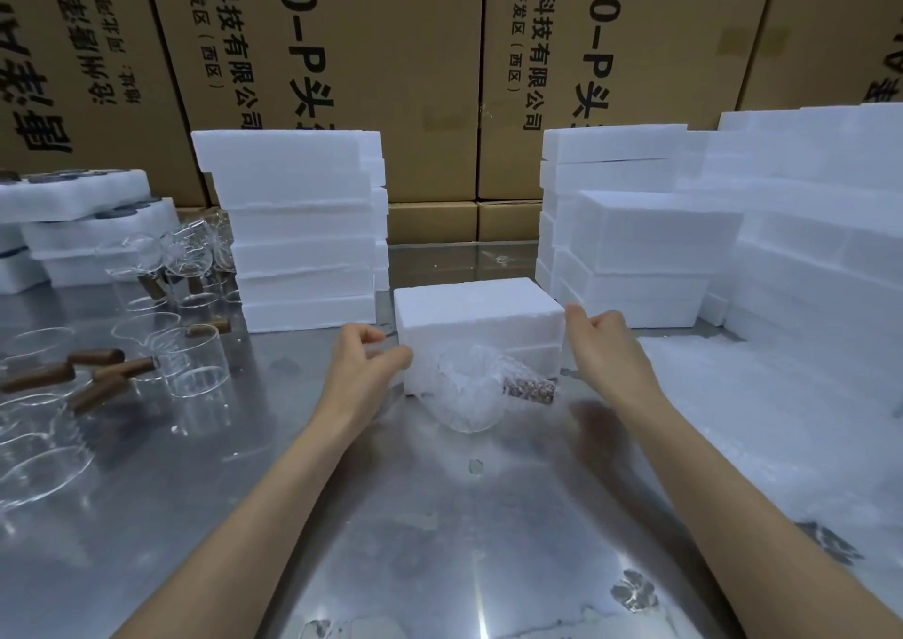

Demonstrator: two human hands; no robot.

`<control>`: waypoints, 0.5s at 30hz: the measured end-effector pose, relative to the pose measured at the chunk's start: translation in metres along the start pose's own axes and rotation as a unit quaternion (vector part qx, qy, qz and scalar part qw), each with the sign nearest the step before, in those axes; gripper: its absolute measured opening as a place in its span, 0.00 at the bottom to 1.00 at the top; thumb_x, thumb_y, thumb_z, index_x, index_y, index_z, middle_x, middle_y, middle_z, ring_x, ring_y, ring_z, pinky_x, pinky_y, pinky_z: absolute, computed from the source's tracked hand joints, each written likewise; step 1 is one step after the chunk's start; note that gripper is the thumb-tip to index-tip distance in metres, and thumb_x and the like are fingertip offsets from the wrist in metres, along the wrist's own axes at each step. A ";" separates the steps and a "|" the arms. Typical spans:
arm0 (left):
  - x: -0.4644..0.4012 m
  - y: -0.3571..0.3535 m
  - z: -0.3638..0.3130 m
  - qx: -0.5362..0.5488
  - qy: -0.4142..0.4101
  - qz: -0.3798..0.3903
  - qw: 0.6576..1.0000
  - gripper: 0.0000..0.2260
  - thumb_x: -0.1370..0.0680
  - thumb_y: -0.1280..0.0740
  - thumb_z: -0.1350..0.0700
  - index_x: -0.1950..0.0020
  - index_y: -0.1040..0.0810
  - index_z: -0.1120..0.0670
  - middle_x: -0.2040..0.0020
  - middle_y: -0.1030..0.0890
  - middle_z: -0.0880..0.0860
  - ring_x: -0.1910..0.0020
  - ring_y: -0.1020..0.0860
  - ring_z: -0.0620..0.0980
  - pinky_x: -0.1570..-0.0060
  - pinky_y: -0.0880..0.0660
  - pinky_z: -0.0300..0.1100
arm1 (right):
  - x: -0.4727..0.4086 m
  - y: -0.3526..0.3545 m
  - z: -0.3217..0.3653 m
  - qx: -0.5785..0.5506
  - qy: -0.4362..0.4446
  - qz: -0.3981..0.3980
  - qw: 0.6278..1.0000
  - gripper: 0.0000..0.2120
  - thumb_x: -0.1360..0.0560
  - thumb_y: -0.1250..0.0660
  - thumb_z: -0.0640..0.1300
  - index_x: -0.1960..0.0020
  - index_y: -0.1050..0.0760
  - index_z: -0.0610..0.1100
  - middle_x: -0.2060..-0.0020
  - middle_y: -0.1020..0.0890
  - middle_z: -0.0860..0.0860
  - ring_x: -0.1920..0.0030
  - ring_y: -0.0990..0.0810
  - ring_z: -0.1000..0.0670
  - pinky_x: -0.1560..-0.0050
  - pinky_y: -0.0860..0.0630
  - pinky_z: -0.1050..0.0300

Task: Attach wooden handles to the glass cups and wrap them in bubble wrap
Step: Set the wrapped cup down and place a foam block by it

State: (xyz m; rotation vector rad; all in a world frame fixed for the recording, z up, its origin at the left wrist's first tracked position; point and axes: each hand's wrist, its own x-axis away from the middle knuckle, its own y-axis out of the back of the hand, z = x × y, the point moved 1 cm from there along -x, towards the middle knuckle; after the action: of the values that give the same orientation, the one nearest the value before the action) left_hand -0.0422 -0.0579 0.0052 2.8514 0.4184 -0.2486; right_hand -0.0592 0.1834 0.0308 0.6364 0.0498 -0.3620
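Your landmark is the foam box [481,318] at the middle of the steel table [440,541]. A wrapped cup [466,394] lies on its side right against the box's near face, its handle [530,387] pointing right under the bubble wrap. It looks parked there so it cannot roll while you bring both hands to the box.

Your left hand [364,360] is at the box's left near corner, fingers loosely curled, fingertips at or just off the foam; whether it pinches anything cannot be told. Your right hand [603,340] is at the box's right edge, fingers curled, thumb up, holding nothing visible. Both seem set to take the box by its ends, probably to open or shift it for the cup.

Left of the box lie bare glass cups [195,360], smooth, clear and cylindrical, with dark wooden handles [97,369], short and rounded, some already fitted. Foam stacks [303,228] stand behind on both sides: white, grainy, blocky. Right of the box lies a bubble wrap sheet [757,418], pale and dimpled. The glass is slick and brittle; the foam dents easily.
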 end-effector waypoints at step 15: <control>-0.031 -0.009 0.005 0.109 -0.026 0.200 0.973 0.58 0.45 0.22 0.40 0.23 0.53 0.38 0.27 0.45 0.38 0.30 0.43 0.38 0.32 0.42 0.40 | 0.022 0.013 0.015 -0.008 -0.081 0.417 0.905 0.34 0.43 0.37 0.76 0.48 0.31 0.53 0.62 0.15 0.49 0.70 0.21 0.53 0.72 0.27 0.64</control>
State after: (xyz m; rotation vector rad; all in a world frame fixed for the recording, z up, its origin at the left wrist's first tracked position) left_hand -0.0747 -0.0584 0.0048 3.0488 -0.2102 -0.3040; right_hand -0.0350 0.1771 0.0464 0.5537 -0.3739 0.4186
